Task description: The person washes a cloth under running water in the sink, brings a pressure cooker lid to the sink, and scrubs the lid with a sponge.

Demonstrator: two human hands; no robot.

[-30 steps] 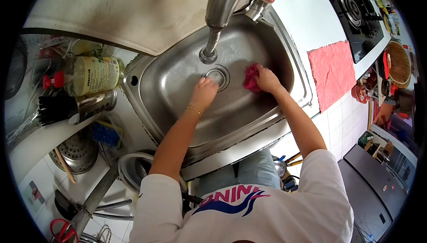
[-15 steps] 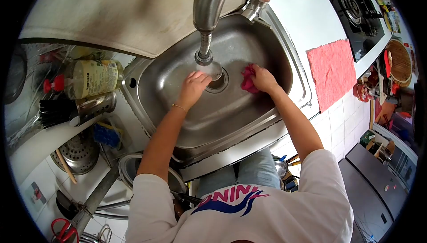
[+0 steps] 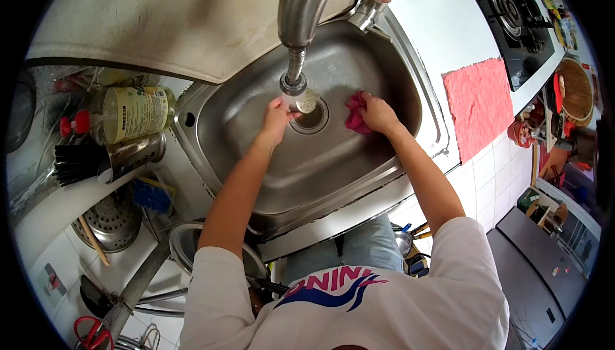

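Note:
My left hand [image 3: 277,120] is closed on the near-left edge of a small round sink strainer [image 3: 308,100], tilted under the faucet spout [image 3: 293,84]. Its speckled inner face shows, right above the drain hole [image 3: 311,119] of the steel sink [image 3: 288,177]. Clear water seems to run from the spout onto it. To the right, the fingers of my right hand [image 3: 379,115] are wrapped round a crumpled magenta cloth [image 3: 356,113], held over the basin.
A pink cloth [image 3: 477,109] lies on the counter between sink and gas stove [image 3: 509,16]. Left of the sink stand a detergent bottle [image 3: 138,114], a steel utensil holder [image 3: 138,156] and a blue sponge [image 3: 152,196]. A beige board [image 3: 160,16] leans behind the basin.
My left hand has turned, tipping the strainer so that its speckled face shows more. My right hand and the magenta cloth have shifted only slightly.

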